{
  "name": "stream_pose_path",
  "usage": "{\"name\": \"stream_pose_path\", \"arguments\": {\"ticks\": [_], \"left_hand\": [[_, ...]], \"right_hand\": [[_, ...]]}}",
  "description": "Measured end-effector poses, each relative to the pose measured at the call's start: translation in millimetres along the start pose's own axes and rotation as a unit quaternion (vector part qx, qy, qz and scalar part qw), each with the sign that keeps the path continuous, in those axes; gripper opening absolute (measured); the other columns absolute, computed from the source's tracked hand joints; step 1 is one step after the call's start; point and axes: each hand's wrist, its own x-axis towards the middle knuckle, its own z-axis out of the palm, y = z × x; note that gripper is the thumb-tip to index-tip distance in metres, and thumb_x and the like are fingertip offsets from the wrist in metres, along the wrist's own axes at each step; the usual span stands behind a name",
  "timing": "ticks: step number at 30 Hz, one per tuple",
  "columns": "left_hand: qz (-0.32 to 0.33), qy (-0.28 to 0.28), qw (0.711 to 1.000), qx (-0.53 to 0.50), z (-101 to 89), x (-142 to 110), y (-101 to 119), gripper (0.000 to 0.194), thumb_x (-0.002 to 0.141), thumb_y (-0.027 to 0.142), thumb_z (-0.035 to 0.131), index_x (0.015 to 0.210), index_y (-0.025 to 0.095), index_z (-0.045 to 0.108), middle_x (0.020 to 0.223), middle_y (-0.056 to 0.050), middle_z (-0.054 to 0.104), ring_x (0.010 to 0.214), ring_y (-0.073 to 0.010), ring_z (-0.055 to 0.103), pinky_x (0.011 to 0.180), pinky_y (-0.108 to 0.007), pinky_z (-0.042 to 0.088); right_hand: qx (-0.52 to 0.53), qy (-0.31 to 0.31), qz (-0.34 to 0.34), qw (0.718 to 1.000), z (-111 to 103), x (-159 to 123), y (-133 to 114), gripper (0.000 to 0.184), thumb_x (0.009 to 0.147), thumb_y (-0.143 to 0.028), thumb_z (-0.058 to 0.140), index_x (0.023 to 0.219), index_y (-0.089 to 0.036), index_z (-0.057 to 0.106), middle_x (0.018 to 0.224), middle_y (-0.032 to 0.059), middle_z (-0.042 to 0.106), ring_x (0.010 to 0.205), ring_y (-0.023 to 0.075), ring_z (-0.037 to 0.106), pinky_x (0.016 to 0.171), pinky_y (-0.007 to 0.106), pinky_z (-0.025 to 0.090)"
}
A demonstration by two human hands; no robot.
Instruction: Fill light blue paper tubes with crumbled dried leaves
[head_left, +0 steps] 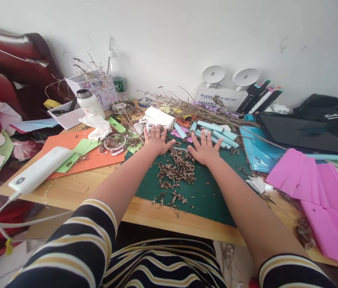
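Note:
My left hand (157, 141) is spread, palm down, just in front of a white roll (159, 117). Its fingers are apart and hold nothing. Across from it, my right hand (205, 149) is spread the same way beside several light-blue paper tubes (217, 134), with nothing in its fingers. Whether the palms press on what lies beneath is hidden. A heap of dry brown leaves (177, 170) lies between and below the hands on a dark green cutting mat (211, 204). Near the left forearm is a clear round container (115, 143) with leaf bits in it.
Dry twigs (187, 105) lie along the back. At left are orange paper (87, 160), a white power strip (41, 169) and a white bottle (91, 103). Pink paper sheets (315, 180), a blue plastic packet (260, 150) and a black laptop-like panel (307, 134) lie at right.

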Motion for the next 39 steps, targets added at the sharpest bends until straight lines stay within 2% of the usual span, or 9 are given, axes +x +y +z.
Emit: {"name": "stream_pose_path", "arguments": {"ticks": [9, 16, 20, 23, 25, 27, 28, 34, 39], "left_hand": [[0.095, 0.034, 0.994, 0.033, 11.6, -54.0, -13.5, 0.072, 0.076, 0.065, 0.008, 0.134, 0.023, 0.006, 0.141, -0.001, -0.009, 0.127, -0.0276, -0.015, 0.096, -0.057, -0.012], [0.142, 0.002, 0.99, 0.007, -5.8, -93.6, -22.3, 0.069, 0.078, 0.062, 0.004, 0.129, 0.025, 0.031, 0.141, -0.002, -0.002, 0.128, -0.0313, -0.011, 0.093, -0.062, -0.011], [0.178, -0.039, 0.982, -0.05, -19.2, -112.7, -36.0, 0.065, 0.081, 0.058, 0.002, 0.115, 0.028, 0.049, 0.142, -0.002, 0.005, 0.128, -0.0324, -0.002, 0.092, -0.064, -0.004], [0.21, -0.038, 0.972, -0.101, -30.6, -109.4, -42.6, 0.058, 0.084, 0.054, 0.007, 0.114, 0.026, 0.049, 0.137, -0.005, 0.027, 0.125, -0.0296, 0.021, 0.096, -0.057, 0.016], [0.232, -0.007, 0.964, -0.133, -35.3, -96.0, -40.2, 0.055, 0.084, 0.053, 0.013, 0.114, 0.021, 0.047, 0.125, -0.007, 0.044, 0.113, -0.0246, 0.041, 0.092, -0.043, 0.033], [0.256, 0.015, 0.958, -0.13, -36.0, -77.9, -31.4, 0.052, 0.085, 0.049, 0.016, 0.111, 0.018, 0.049, 0.114, -0.007, 0.053, 0.101, -0.0206, 0.05, 0.082, -0.032, 0.041], [0.27, 0.014, 0.956, -0.115, -35.1, -68.8, -25.4, 0.05, 0.085, 0.046, 0.017, 0.11, 0.017, 0.05, 0.111, -0.007, 0.055, 0.097, -0.0198, 0.051, 0.078, -0.03, 0.042], [0.314, 0.003, 0.947, -0.074, -24.4, -43.8, -2.7, 0.043, 0.084, 0.044, 0.029, 0.108, 0.018, 0.052, 0.111, -0.006, 0.053, 0.099, -0.0199, 0.049, 0.079, -0.028, 0.04], [0.362, 0.088, 0.926, -0.057, -18.6, -56.1, -12.1, 0.038, 0.087, 0.036, 0.026, 0.087, 0.017, 0.06, 0.091, -0.005, 0.061, 0.086, -0.0171, 0.054, 0.076, -0.027, 0.041]], "right_hand": [[-0.007, -0.058, -0.061, 0.996, 4.3, -38.7, 0.7, 0.069, 0.076, -0.062, -0.004, 0.135, -0.025, 0.002, 0.141, 0.0003, -0.005, 0.128, 0.0278, -0.007, 0.091, 0.064, -0.009], [0.003, -0.079, -0.1, 0.992, 0.9, -70.3, 3.2, 0.068, 0.078, -0.06, -0.004, 0.135, -0.025, 0.008, 0.141, -0.002, 0.002, 0.129, 0.0274, -0.002, 0.092, 0.065, -0.007], [0.058, -0.089, -0.143, 0.984, -4.3, -91.4, 14.5, 0.063, 0.081, -0.056, 0.002, 0.133, -0.026, 0.019, 0.14, -0.0027, 0.015, 0.129, 0.0263, 0.003, 0.091, 0.066, -0.011], [0.118, -0.056, -0.139, 0.982, -15.9, -93.5, 21.8, 0.057, 0.084, -0.05, 0.006, 0.13, -0.027, 0.029, 0.135, -0.0008, 0.03, 0.127, 0.0261, 0.018, 0.095, 0.064, -0.003], [0.139, -0.022, -0.108, 0.984, -26.6, -85.9, 20.7, 0.055, 0.084, -0.049, 0.011, 0.128, -0.024, 0.034, 0.13, 0.0024, 0.039, 0.121, 0.0254, 0.032, 0.099, 0.056, 0.018], [0.138, -0.018, -0.098, 0.985, -36.3, -73.2, 15.0, 0.053, 0.083, -0.048, 0.017, 0.124, -0.021, 0.039, 0.125, 0.0051, 0.046, 0.11, 0.0245, 0.045, 0.089, 0.044, 0.039], [0.132, -0.028, -0.106, 0.985, -39.7, -66.1, 11.7, 0.051, 0.083, -0.046, 0.021, 0.121, -0.022, 0.043, 0.121, 0.0056, 0.049, 0.105, 0.0242, 0.049, 0.082, 0.04, 0.044], [0.13, -0.086, -0.167, 0.974, -33.2, -41.1, 15.7, 0.032, 0.078, -0.038, 0.037, 0.096, -0.022, 0.058, 0.104, 0.0068, 0.056, 0.088, 0.0208, 0.054, 0.069, 0.032, 0.046], [0.144, -0.097, -0.197, 0.965, -20.4, -43.9, 30.5, 0.02, 0.074, -0.034, 0.045, 0.085, -0.023, 0.059, 0.094, 0.0057, 0.055, 0.082, 0.0192, 0.052, 0.069, 0.031, 0.043]]}}
